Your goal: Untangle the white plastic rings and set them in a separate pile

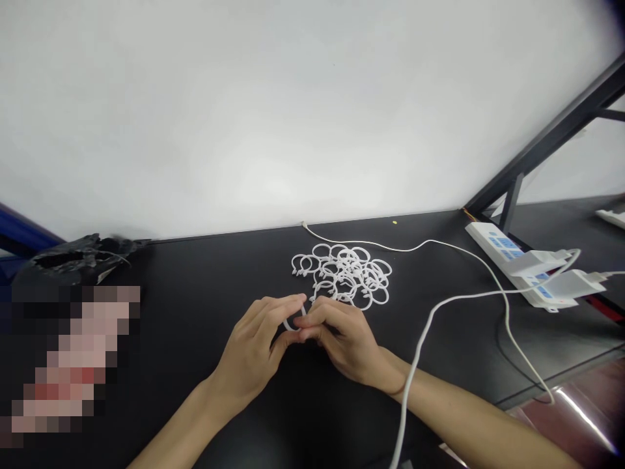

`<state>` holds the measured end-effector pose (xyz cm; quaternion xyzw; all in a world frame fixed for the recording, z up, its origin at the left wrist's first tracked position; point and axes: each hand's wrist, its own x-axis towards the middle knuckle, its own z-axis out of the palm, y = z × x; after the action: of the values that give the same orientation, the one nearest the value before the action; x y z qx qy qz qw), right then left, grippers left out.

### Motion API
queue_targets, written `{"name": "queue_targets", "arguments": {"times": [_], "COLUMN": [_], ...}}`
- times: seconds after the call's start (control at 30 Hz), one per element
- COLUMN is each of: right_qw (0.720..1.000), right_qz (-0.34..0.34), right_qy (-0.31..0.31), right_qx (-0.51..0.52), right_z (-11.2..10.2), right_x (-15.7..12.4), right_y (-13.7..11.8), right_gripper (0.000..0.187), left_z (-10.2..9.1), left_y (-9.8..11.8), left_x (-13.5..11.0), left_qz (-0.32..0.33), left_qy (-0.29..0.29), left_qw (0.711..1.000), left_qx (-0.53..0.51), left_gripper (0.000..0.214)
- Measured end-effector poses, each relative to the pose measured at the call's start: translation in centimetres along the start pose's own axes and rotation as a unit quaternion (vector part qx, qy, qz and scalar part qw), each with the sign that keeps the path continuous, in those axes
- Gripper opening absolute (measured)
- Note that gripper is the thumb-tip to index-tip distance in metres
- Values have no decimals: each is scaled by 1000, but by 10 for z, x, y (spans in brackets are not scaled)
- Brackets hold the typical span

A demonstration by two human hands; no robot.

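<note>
Between my two hands is one white plastic curtain ring (290, 326), its curve showing in the gap between thumbs and fingers. My left hand (258, 339) pinches it from the left, fingers bent over the top and thumb below. From the right, my right hand (344, 339) grips it with thumb and index finger, the fingertips of both hands nearly meeting. Part of the ring is hidden by my fingers. Just beyond my hands lies a loose pile of similar white rings (349, 267) on the black tabletop (219, 273).
A white power strip (481, 234) with plugged-in chargers (569, 286) lies at the right. A white cable (424, 339) loops over my right forearm, and another runs behind the pile. Crumpled black plastic (78, 257) sits at the left, above a pixelated patch. A pale wall (273, 117) stands behind.
</note>
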<state>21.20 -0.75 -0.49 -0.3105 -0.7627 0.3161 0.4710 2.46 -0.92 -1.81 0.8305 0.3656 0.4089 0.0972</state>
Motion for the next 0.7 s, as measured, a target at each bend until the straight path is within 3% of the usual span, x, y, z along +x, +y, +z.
{"name": "queue_targets", "arguments": {"times": [0.33,0.7], "right_qw": [999,997], "right_qz": [-28,-30], "right_qy": [-6,14], "right_qx": [-23,-72], "right_z": [-2,-1], "right_x": [-1,0], "right_y": [3,0], "right_gripper": [10,4], "left_z": [0,-4], "left_y": [1,4], "left_x": [-2,-1], "left_qz": [-1,-4], "left_qy": [9,-50], "left_qw": [1000,998], "left_qx": [28,35], "left_gripper": [30,34]}}
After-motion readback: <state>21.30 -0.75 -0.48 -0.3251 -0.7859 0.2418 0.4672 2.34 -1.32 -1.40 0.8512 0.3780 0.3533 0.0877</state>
